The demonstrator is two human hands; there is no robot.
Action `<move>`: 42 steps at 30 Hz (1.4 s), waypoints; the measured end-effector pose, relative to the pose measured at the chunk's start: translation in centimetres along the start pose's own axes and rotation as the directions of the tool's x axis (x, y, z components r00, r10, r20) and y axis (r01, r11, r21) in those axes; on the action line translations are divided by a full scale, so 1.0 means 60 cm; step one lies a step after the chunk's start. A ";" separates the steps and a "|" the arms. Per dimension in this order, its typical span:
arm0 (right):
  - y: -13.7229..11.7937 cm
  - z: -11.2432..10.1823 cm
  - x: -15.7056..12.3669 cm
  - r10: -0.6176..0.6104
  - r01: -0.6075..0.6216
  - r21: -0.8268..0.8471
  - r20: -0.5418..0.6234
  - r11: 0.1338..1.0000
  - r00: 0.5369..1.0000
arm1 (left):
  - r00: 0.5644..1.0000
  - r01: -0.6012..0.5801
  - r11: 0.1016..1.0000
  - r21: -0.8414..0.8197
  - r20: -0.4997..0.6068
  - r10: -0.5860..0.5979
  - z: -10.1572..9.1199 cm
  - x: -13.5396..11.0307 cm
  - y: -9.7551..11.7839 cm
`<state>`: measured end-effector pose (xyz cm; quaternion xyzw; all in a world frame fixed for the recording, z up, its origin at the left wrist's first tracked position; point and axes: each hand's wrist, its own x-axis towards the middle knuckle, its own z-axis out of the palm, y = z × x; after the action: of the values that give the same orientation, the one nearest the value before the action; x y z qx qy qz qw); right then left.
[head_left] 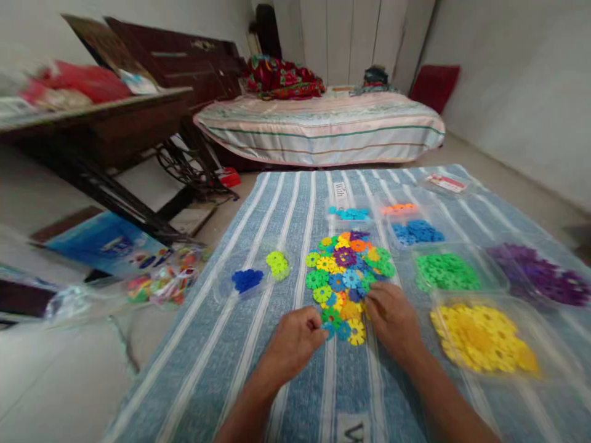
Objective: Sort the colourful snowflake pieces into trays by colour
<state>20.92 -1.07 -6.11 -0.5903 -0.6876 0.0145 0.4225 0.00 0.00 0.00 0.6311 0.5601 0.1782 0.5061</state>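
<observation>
A mixed heap of flower-shaped plastic pieces [337, 281] in many colours lies on the striped cloth in front of me. At the heap's near left edge is my left hand [295, 341], its fingers curled and its thumb beside a blue piece [327, 330]; whether it grips that piece I cannot tell. My right hand [394, 314] is at the heap's right side, fingertips bent together among the pieces, and anything between them is hidden. A yellow piece [356, 331] lies between the two hands.
Clear boxes hold yellow pieces [480, 338], green pieces [446, 272], purple pieces [540, 274], blue pieces [418, 232], orange pieces [398, 209] and light blue pieces [349, 214]. To the left, containers hold dark blue pieces [247, 280] and lime pieces [277, 266]. A bed [323, 132] stands beyond.
</observation>
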 end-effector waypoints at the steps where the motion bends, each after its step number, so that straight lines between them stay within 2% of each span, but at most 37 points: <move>1: 0.000 -0.001 0.000 0.004 -0.004 0.001 -0.001 1.000 1.000 | 1.000 0.010 1.000 -0.024 -0.003 -0.010 0.001 0.000 0.000; 5: -0.001 -0.004 -0.001 0.017 -0.017 0.003 0.000 1.000 1.000 | 0.999 0.048 0.997 -0.065 -0.014 -0.049 0.003 0.001 -0.001; 13: -0.002 -0.001 -0.002 0.032 -0.032 0.012 -0.002 0.999 0.999 | 0.997 0.069 0.997 -0.041 -0.028 -0.070 -0.004 0.001 0.003; 19: -0.003 0.007 -0.006 0.050 -0.049 0.022 -0.007 0.999 0.999 | 0.996 0.043 0.998 -0.044 -0.072 -0.046 -0.014 0.017 0.024; 22: -0.002 0.011 -0.006 0.049 -0.049 0.022 -0.013 0.999 0.999 | 0.993 -0.028 1.000 0.001 -0.111 0.027 -0.021 0.044 0.048; 25: -0.002 0.012 -0.005 0.047 -0.047 0.027 -0.009 0.999 0.999 | 0.983 -0.092 0.993 0.068 -0.153 0.102 -0.029 0.089 0.082; 30: -0.004 0.011 -0.003 0.057 -0.057 0.034 0.000 0.998 0.998 | 0.935 -0.151 0.950 0.272 -0.274 0.226 -0.047 0.205 0.165; 33: -0.005 0.011 -0.003 0.063 -0.062 0.041 0.000 0.997 0.998 | 0.913 -0.131 0.926 0.354 -0.322 0.252 -0.057 0.276 0.214; 35: -0.005 0.011 -0.003 0.068 -0.068 0.046 -0.008 0.997 0.998 | 0.906 -0.112 0.915 0.388 -0.339 0.254 -0.063 0.306 0.234; 38: -0.005 0.009 -0.003 0.072 -0.071 0.049 -0.012 0.996 0.997 | 0.898 -0.085 0.897 0.435 -0.356 0.258 -0.069 0.314 0.241; 42: -0.007 0.005 0.000 0.067 -0.067 0.040 -0.008 0.997 0.998 | 0.900 -0.093 0.863 0.497 -0.329 0.286 -0.073 0.269 0.210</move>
<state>20.38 -1.06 -6.08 -0.6047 -0.6650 0.0395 0.4366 8.14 18.01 6.90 0.7389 0.6098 0.2098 0.1953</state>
